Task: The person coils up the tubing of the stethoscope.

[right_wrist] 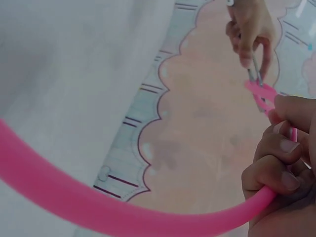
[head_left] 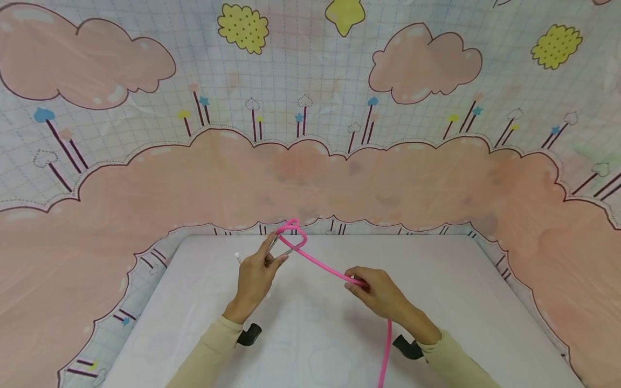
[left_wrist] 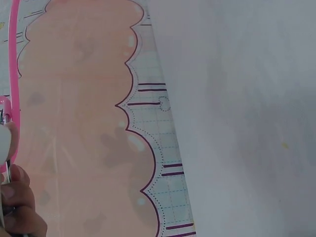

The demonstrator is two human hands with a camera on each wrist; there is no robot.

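Note:
My left hand [head_left: 254, 277] grips a slim metal tool [head_left: 273, 250] whose two thin prongs spread apart towards the far edge of the table. A pink cord [head_left: 325, 265] is looped about the prongs. From the loop it runs taut to my right hand [head_left: 380, 291], which pinches it between thumb and fingers. Below that hand the cord's tail hangs towards the near edge. In the right wrist view, curled fingers [right_wrist: 276, 170] hold the cord [right_wrist: 123, 221], and the prongs [right_wrist: 256, 74] show beyond. Only part of the left hand [left_wrist: 19, 207] shows in the left wrist view; its tool is mostly hidden.
Both hands are raised above a white table [head_left: 310, 345]. A cloth with printed clouds [head_left: 310, 183] covers the area behind and around it. Black wrist-worn pieces [head_left: 249, 334] sit under both forearms, beside beige sleeves [head_left: 206, 353].

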